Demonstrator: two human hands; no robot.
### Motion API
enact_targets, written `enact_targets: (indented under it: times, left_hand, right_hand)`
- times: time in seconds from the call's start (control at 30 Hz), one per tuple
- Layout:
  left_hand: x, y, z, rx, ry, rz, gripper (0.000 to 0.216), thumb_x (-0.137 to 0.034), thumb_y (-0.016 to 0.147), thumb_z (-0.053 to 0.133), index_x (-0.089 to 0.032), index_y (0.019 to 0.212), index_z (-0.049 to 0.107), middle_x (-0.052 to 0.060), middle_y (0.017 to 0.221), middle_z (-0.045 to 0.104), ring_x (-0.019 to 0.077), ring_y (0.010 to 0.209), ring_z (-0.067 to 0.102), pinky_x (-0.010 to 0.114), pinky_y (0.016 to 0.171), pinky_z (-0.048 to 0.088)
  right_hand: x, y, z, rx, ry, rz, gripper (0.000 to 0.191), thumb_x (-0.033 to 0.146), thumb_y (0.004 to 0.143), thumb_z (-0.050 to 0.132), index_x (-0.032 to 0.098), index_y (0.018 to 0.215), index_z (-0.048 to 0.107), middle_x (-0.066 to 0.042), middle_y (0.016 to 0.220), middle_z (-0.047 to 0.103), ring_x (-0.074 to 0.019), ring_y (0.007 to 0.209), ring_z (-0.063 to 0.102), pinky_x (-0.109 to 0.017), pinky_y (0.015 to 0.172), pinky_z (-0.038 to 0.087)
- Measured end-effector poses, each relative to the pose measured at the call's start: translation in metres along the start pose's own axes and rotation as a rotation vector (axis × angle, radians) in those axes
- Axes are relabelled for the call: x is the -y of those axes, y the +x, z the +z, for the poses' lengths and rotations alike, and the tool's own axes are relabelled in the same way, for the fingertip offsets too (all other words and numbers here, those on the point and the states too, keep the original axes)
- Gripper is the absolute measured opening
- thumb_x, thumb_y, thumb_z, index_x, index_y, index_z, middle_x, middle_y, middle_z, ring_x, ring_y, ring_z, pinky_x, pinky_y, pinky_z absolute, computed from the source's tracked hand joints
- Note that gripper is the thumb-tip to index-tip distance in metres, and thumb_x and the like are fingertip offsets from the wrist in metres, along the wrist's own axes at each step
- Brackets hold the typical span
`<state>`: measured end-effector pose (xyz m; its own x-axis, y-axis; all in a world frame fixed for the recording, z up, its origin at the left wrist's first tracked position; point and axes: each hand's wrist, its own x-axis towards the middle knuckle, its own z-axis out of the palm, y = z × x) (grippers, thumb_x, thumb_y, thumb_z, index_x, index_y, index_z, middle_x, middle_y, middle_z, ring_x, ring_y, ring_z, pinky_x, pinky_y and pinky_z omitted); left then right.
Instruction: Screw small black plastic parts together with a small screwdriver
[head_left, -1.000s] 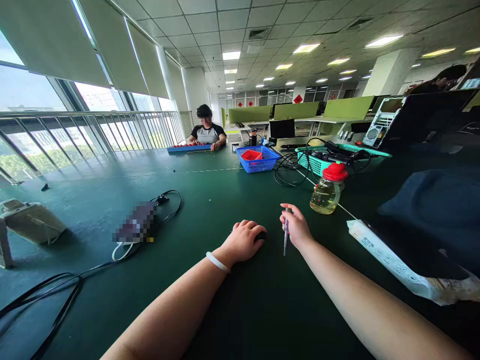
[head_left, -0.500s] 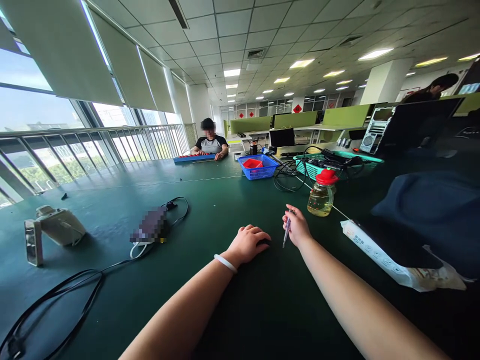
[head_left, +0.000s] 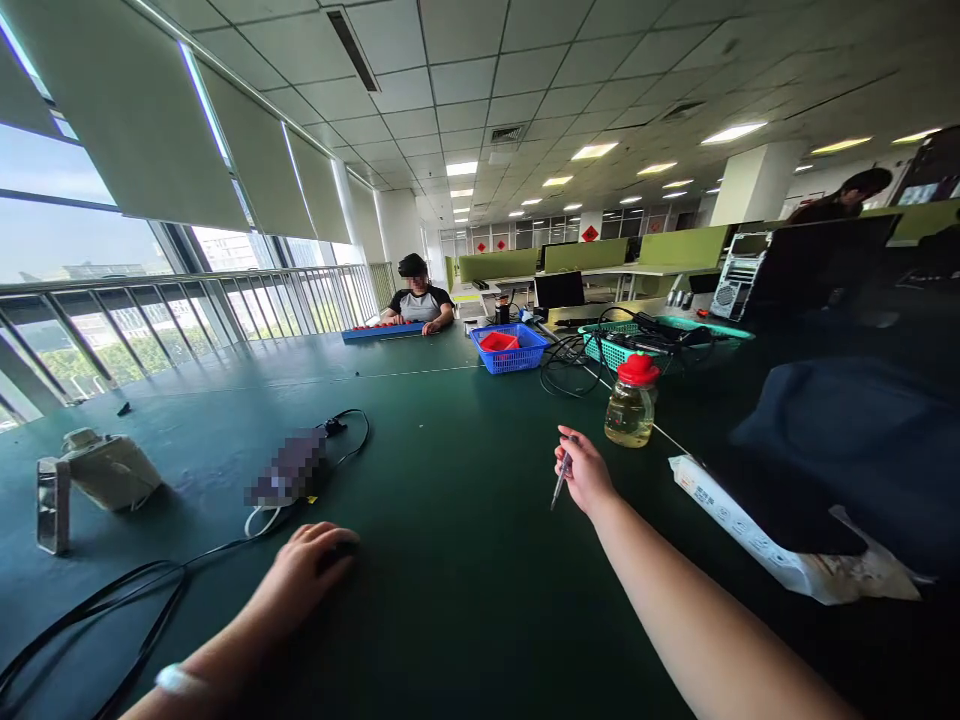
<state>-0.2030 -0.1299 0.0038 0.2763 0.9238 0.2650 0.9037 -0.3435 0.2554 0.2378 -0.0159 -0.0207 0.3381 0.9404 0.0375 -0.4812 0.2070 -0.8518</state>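
Observation:
My right hand (head_left: 586, 472) is closed around a slim pen-like tool (head_left: 561, 482) with a greyish, partly clear body. The tool slants, its thin tip pointing down toward the dark green table. On the left, my left hand (head_left: 311, 562) is low over the table, fingers curled and pressed toward the thumb. A small dark spot shows at those fingertips; I cannot make out what it is. A white band (head_left: 180, 680) circles my left wrist. Just beyond my right hand stands a clear jar (head_left: 630, 415) of yellowish liquid with a red lid.
Farther left lie a blurred-out device (head_left: 289, 470), black cables (head_left: 161, 575) and a pale device (head_left: 112, 470). A white packet (head_left: 739, 515) and dark fabric (head_left: 855, 430) lie right. Blue (head_left: 517, 358) and green baskets (head_left: 600, 350) stand behind; a person (head_left: 421, 298) sits across the table.
My left hand has swept left and slightly nearer to me, away from my right hand. My right hand still holds the slim tool and has barely shifted. The view has tilted up slightly.

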Motion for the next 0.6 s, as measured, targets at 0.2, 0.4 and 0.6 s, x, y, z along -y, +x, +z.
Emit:
enact_targets:
  times: [0.2, 0.4, 0.6]
  left_hand:
    - [0.065, -0.022, -0.019, -0.049, 0.135, -0.248, 0.041, -0.055, 0.079, 0.056, -0.029, 0.106, 0.075, 0.004, 0.111, 0.074, 0.0272, 0.104, 0.067, 0.037, 0.093, 0.054]
    - [0.033, 0.000, -0.040, -0.116, 0.207, -0.438, 0.043, -0.048, 0.084, 0.051, -0.026, 0.115, 0.073, 0.008, 0.115, 0.072, 0.0284, 0.107, 0.064, 0.037, 0.090, 0.051]
    - [0.005, 0.006, -0.066, -0.344, 0.273, -0.611, 0.046, -0.052, 0.092, 0.042, -0.027, 0.122, 0.064, 0.002, 0.111, 0.069, 0.0231, 0.098, 0.062, 0.028, 0.073, 0.045]
  right_hand:
    - [0.001, 0.001, 0.001, 0.034, 0.002, 0.031, 0.041, 0.035, 0.059, 0.079, 0.024, 0.095, 0.064, 0.007, 0.056, 0.053, -0.0098, 0.049, 0.045, -0.021, 0.043, 0.028]
    - [0.003, -0.004, -0.001, 0.059, 0.003, 0.059, 0.043, 0.035, 0.057, 0.081, 0.023, 0.095, 0.066, 0.007, 0.055, 0.052, -0.0089, 0.050, 0.043, -0.020, 0.045, 0.027]
    - [0.006, -0.009, -0.002, 0.112, -0.039, 0.076, 0.041, 0.035, 0.057, 0.081, 0.023, 0.093, 0.066, 0.007, 0.055, 0.052, -0.0075, 0.046, 0.037, -0.020, 0.044, 0.025]
